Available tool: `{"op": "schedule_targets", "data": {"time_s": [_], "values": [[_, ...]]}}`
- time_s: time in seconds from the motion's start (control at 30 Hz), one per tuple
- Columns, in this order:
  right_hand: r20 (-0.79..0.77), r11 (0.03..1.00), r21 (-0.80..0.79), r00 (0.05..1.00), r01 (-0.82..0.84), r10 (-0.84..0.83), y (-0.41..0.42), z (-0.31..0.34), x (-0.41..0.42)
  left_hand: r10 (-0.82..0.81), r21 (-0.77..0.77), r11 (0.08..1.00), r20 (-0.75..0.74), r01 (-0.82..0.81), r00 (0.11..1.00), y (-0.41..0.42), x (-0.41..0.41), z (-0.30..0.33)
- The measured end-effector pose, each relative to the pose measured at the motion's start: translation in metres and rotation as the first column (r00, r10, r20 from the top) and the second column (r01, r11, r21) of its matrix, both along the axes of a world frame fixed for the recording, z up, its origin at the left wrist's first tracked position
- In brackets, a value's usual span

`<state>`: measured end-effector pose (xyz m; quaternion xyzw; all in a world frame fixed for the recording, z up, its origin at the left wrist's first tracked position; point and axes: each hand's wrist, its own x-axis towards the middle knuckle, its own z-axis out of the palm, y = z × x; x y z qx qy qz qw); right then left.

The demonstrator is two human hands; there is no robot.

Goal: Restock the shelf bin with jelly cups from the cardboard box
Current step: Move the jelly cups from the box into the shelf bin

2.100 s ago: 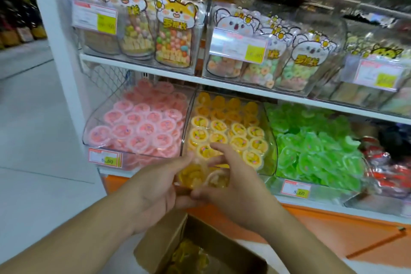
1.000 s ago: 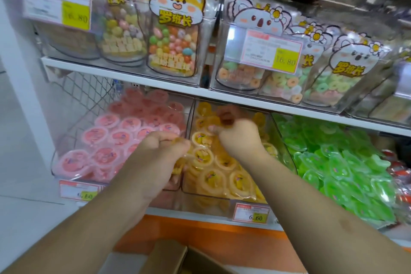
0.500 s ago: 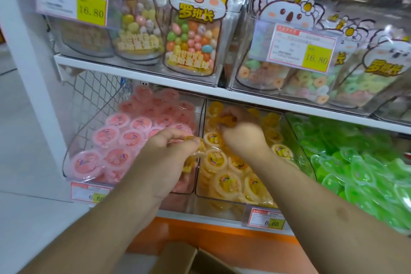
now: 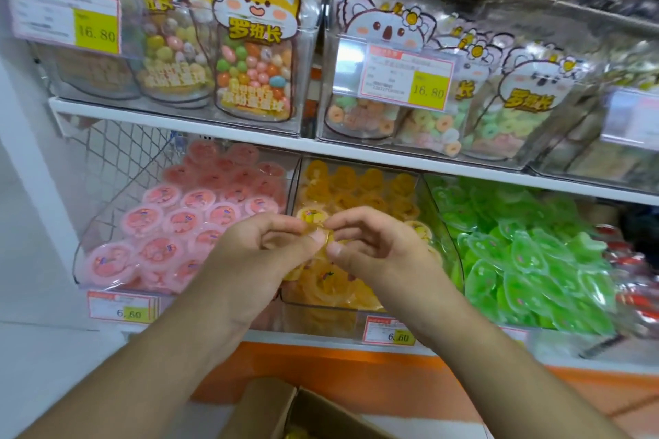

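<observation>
**Over the yellow bin, both hands are brought back together on one cup**

At the front of the middle shelf bin [image 4: 360,299], the left hand [image 4: 264,253] and the right hand [image 4: 374,253] are now seen meeting, where half a second ago they were apart and the right hand was reaching deep toward the back. A yellow jelly cup [image 4: 326,242] is pinched between the thumbs and fingertips of both hands, just above the cups already stacked in the bin. It is judged that one cup has been placed at the back and the next is being passed across for placing. The cardboard box [image 4: 285,410] is seen open below, at the bottom edge. A pink bin [image 4: 107,224] is seen to the left, a green bin [image 4: 535,260] to the right.
</observation>
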<state>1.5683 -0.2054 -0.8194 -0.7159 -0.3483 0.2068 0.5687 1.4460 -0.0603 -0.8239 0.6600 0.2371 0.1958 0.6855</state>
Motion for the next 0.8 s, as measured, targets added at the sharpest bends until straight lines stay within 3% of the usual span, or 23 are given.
{"op": "schedule_targets", "data": {"time_s": [0.2, 0.37, 0.57, 0.8], "values": [[-0.018, 0.998, 0.057, 1.0, 0.021, -0.02, -0.006, -0.002, 0.002, -0.01, 0.037, 0.999, -0.004, 0.01, 1.0, -0.006, 0.001, 0.001], [-0.03, 0.982, 0.063, 0.984, 0.18, -0.178, -0.004, -0.006, 0.017, 0.034, 0.119, 0.992, -0.029, -0.031, 0.999, 0.002, 0.009, -0.001], [0.3, 0.878, -0.071, 0.85, 0.472, -0.433, 0.027, -0.021, 0.076, 0.148, 0.189, 0.973, -0.063, -0.133, 0.987, 0.009, 0.013, -0.004], [0.525, 0.871, -0.158, 0.786, 0.466, -0.325, 0.073, -0.037, 0.121, 0.132, 0.24, 0.965, -0.092, -0.106, 0.987, 0.015, 0.016, -0.007]]}}
